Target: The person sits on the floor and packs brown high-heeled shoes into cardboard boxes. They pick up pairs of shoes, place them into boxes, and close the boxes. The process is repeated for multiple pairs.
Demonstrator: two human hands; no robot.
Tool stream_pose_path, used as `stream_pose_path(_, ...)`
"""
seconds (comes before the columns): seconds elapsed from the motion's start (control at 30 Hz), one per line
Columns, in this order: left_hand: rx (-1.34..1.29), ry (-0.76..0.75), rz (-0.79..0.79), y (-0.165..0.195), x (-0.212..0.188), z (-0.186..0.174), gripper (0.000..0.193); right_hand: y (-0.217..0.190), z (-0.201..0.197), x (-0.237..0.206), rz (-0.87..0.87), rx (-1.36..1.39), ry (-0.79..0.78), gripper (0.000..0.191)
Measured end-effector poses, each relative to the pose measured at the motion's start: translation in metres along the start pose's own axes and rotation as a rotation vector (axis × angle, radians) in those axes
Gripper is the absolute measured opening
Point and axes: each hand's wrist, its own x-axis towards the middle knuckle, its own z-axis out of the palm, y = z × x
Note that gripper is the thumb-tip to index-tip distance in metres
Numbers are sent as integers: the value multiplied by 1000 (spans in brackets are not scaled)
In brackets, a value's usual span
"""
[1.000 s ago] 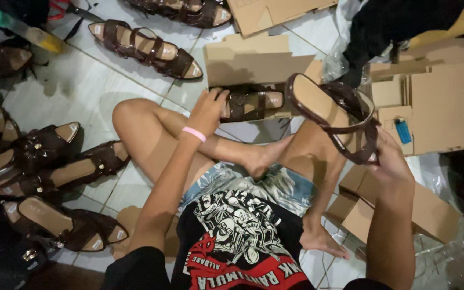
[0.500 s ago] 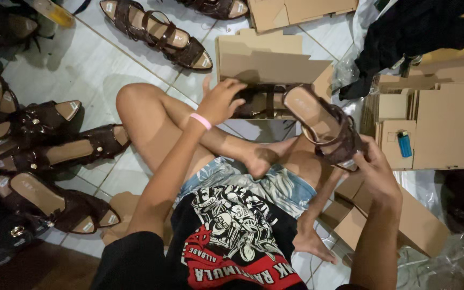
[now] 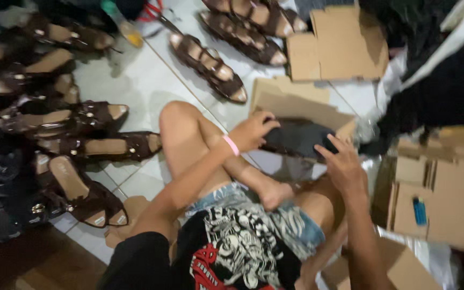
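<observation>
Over the open cardboard box (image 3: 296, 104), left hand (image 3: 251, 131) and right hand (image 3: 342, 164) gripped a dark sandal (image 3: 296, 138) with closed fingers; brown sandals (image 3: 81, 145) crowded the tile floor (image 3: 135, 86) leftward, cartons (image 3: 436, 198) rightward.

Both hands, left hand (image 3: 253, 130) and right hand (image 3: 342, 166), on dark sandals (image 3: 298, 138) over cardboard box (image 3: 296, 104).
</observation>
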Motion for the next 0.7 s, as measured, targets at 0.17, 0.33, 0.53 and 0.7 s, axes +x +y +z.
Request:
stream_pose_path(0.17, 317, 74, 4, 5, -4, 10, 34, 11, 41, 6, 74, 219, 30, 34)
stream_pose_path(0.33, 394, -113, -180, 5, -2, 22, 26, 25, 48, 7, 124, 59, -71, 34)
stream_pose_path(0.53, 594, -223, -270, -5, 10, 38, 8, 31, 57, 13, 199, -196, -286, 33)
stream_pose_path(0.7, 550, 207, 15, -8, -18, 20, 23, 36, 59, -2, 104, -138, -201, 43)
